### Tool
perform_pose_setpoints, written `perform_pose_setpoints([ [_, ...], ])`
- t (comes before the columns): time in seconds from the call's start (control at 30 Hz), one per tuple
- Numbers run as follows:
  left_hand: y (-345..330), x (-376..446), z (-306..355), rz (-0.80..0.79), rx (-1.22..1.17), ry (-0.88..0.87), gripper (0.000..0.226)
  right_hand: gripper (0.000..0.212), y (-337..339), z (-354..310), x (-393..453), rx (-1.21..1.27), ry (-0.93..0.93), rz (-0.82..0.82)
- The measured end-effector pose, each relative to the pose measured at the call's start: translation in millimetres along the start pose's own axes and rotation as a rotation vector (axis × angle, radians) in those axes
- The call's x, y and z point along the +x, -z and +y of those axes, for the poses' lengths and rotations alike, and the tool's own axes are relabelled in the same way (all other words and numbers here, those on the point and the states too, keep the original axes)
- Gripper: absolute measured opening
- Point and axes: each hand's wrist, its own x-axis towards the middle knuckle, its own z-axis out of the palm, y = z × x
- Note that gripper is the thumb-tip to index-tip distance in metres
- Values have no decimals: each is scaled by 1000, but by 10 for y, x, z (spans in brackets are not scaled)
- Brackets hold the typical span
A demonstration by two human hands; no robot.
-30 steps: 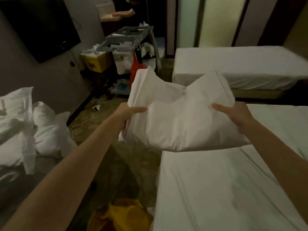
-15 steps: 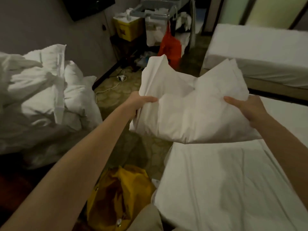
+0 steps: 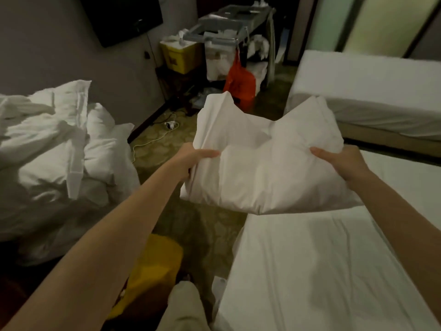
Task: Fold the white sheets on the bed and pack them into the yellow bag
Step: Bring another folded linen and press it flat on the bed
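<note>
- Between my two outstretched arms, at the middle of the view, I hold a folded white sheet [image 3: 265, 168] up in the air, above the gap between the floor and the near bed [image 3: 334, 271].
- My left hand [image 3: 193, 158] is closed on the sheet's left edge, thumb lying flat on top and fingers tucked out of sight beneath the cloth.
- My right hand [image 3: 341, 162] is closed on the right edge in the same way, thumb on top, fingers hidden under the fold.
- The sheet is a thick, soft bundle; its two far corners stand up in peaks and its near fold sags down just over the near bed's far left corner.
- The near bed fills the lower right, covered in smooth white cloth with light creases.
- The yellow bag [image 3: 152, 271] sits on the patterned floor at the lower left of centre, below my left forearm and beside the bed; my forearm covers part of it.
- A heap of crumpled white bedding [image 3: 55, 151] lies at the left.
- A second bed [image 3: 370, 91] stands at the far right.
- A housekeeping cart [image 3: 226, 37] stands at the far centre, with an orange bag [image 3: 241, 84] hanging at its front and a yellow bin [image 3: 177, 56] to its left.
</note>
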Motion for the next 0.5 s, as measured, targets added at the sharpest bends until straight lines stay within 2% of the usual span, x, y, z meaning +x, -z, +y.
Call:
perform_pose_setpoints([
  [0.13, -16, 280, 147, -54, 41, 0, 71, 72, -33, -59, 99, 0, -24, 55],
  [0.2, -33, 496, 232, -98, 50, -8, 70, 65, -79, -84, 178, 3, -37, 90],
  [0.33, -136, 1027, 443, -243, 65, -21, 58, 63, -180, -42, 416, 21, -76, 206],
  [0.5, -245, 1780, 801, -378, 163, -42, 70, 72, -406, -51, 629, 81, -180, 386],
])
